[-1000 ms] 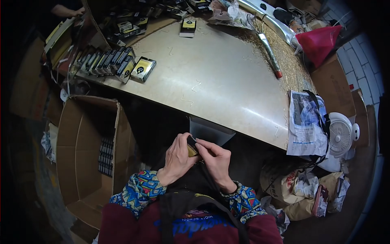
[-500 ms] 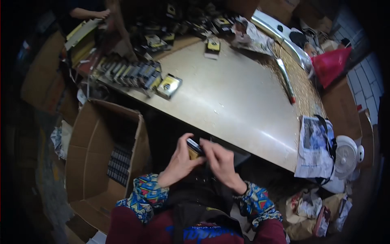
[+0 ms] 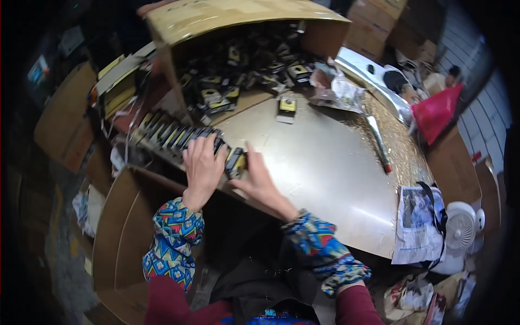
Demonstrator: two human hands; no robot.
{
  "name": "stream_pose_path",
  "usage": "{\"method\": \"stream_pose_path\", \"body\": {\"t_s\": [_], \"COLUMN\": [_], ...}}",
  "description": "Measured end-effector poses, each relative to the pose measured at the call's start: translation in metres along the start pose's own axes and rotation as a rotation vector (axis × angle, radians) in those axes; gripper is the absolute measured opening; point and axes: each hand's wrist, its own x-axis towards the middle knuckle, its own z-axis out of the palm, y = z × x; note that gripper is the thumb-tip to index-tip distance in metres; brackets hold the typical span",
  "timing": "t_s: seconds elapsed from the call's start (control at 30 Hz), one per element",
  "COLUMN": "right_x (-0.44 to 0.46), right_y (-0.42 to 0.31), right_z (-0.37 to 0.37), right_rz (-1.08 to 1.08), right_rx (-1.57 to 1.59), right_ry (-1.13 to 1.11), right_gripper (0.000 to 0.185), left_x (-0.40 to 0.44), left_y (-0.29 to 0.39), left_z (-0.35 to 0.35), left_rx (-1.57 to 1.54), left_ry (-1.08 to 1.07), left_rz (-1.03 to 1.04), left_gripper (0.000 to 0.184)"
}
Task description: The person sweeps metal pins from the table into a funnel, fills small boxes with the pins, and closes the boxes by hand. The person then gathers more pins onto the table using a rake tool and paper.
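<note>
At the front end of a row of small black-and-yellow boxes (image 3: pixel 176 135), my left hand (image 3: pixel 202 168) has its fingers curled over a small box (image 3: pixel 218 145), mostly hidden under them. My right hand (image 3: pixel 261 183) is just to the right, thumb below and fingers at the far side of another small box (image 3: pixel 236 163), which stands tilted near the table's front edge. A narrow gap separates the two hands. One more small box (image 3: pixel 287 108) lies alone farther back on the metal tabletop (image 3: pixel 319 173).
A large carton (image 3: pixel 249 16) full of loose small boxes stands at the back. An open carton (image 3: pixel 130 238) is below the left table edge. Crumpled paper (image 3: pixel 338 92), a red-tipped tool (image 3: pixel 379 146), newspaper (image 3: pixel 420 222) and a white fan (image 3: pixel 460 227) line the right side.
Both hands have moved from in front of my body up to the table's left part. The box that lay flat beside the row is now tilted at my right hand. The back carton has come into view.
</note>
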Motion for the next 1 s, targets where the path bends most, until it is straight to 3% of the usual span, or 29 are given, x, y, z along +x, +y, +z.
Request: {"method": "stream_pose_path", "body": {"t_s": [0.07, 0.13, 0.2, 0.3, 0.4, 0.47, 0.5, 0.53, 0.6, 0.63, 0.67, 0.7, 0.73, 0.8, 0.83, 0.87, 0.93, 0.97, 1.0], "right_x": [0.003, 0.003, -0.005, -0.031, -0.068, -0.091, -0.102, -0.11, -0.119, -0.125, -0.124, -0.122, -0.124, -0.136, -0.142, -0.151, -0.168, -0.173, -0.178], "right_y": [-0.003, 0.005, 0.004, 0.05, 0.086, 0.105, 0.12, 0.125, 0.134, 0.134, 0.119, 0.091, 0.065, 0.032, 0.02, 0.01, -0.006, -0.014, -0.023], "right_z": [0.013, 0.014, -0.018, -0.12, -0.244, -0.302, -0.323, -0.34, -0.366, -0.364, -0.361, -0.358, -0.359, -0.363, -0.364, -0.365, -0.373, -0.376, -0.379], "right_rz": [-0.01, -0.216, -0.189, -0.122, 0.112, 0.248, 0.266, 0.368, 0.545, 0.415, 0.444, 0.475, 0.51, 0.542, 0.561, 0.552, 0.524, 0.531, 0.537], "right_rx": [-0.053, 0.002, -0.207, -0.639, -1.122, -1.413, -1.56, -1.443, -1.198, -1.175, -1.121, -1.067, -1.012, -0.998, -0.986, -0.947, -0.873, -0.829, -0.787], "right_ry": [-0.013, 0.01, -0.028, 0.048, 0.352, 0.481, 0.516, 0.413, 0.211, 0.27, 0.226, 0.178, 0.123, 0.021, -0.028, -0.036, -0.051, -0.036, -0.018], "right_gripper": [0.098, 0.094, 0.081, 0.062, 0.053, 0.05, 0.051, 0.053, 0.06, 0.055, 0.054, 0.052, 0.051, 0.049, 0.048, 0.045, 0.041, 0.038, 0.036], "left_x": [0.007, 0.014, 0.025, 0.054, 0.089, 0.119, 0.136, 0.146, 0.152, 0.163, 0.175, 0.179, 0.193, 0.204, 0.205, 0.219, 0.223, 0.229, 0.232], "left_y": [0.007, 0.024, 0.026, 0.031, 0.056, 0.076, 0.097, 0.122, 0.163, 0.177, 0.191, 0.209, 0.198, 0.208, 0.219, 0.214, 0.196, 0.199, 0.203], "left_z": [0.005, -0.011, -0.026, -0.026, 0.021, 0.094, 0.126, 0.156, 0.221, 0.262, 0.29, 0.269, 0.328, 0.336, 0.313, 0.336, 0.354, 0.348, 0.342], "left_rx": [0.004, -0.077, -0.157, -0.201, -0.2, -0.196, -0.391, -0.578, -1.08, -1.112, -1.134, -1.089, -1.052, -0.964, -1.005, -1.104, -1.439, -1.305, -1.355], "left_ry": [0.045, 0.043, -0.085, -0.268, -0.512, -0.749, -0.918, -1.069, -0.838, -0.666, -0.491, -0.411, -0.21, -0.019, -0.025, -0.016, -0.276, -0.293, -0.222], "left_rz": [0.073, 0.154, 0.255, 0.412, 0.483, 0.431, 0.112, -0.221, -0.675, -0.801, -0.923, -0.975, -0.97, -0.861, -0.896, -0.962, -0.848, -0.885, -0.797], "left_gripper": [0.043, 0.044, 0.043, 0.041, 0.046, 0.059, 0.067, 0.075, 0.08, 0.084, 0.088, 0.092, 0.093, 0.088, 0.08, 0.072, 0.069, 0.059, 0.053]}}
